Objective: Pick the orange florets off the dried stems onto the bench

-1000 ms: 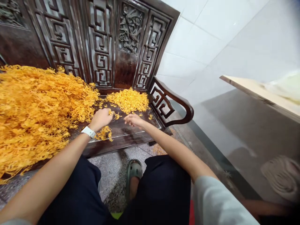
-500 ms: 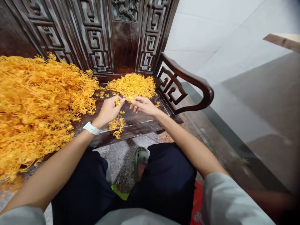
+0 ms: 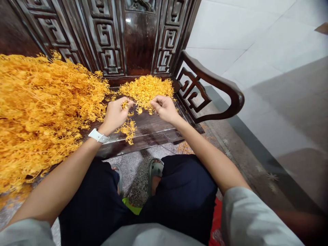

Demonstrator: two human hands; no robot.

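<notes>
My left hand [image 3: 115, 112], with a white watch [image 3: 98, 136] at the wrist, is closed in a pinch on a branched orange plastic sprig [image 3: 125, 104] whose stem hangs down to a cluster [image 3: 127, 129] over the seat. My right hand [image 3: 164, 108] is closed too, its fingers curled at the edge of the small pile of loose orange pieces [image 3: 146, 90]; what it holds is hidden. Both hands hover above the dark wooden bench seat [image 3: 151, 124]. A large heap of orange sprigs [image 3: 41, 112] fills the seat to the left of my left hand.
The bench has a carved dark wooden back [image 3: 110, 37] and a curved armrest [image 3: 212, 89] on the right. My knees in dark trousers [image 3: 184, 191] and a sandalled foot [image 3: 155, 171] are below, on speckled floor. White tiled wall stands at right.
The view has tilted down and closer. Both hands have lifted from the seat and moved toward the small pile, the left one carrying the sprig; the right hand has curled shut.
</notes>
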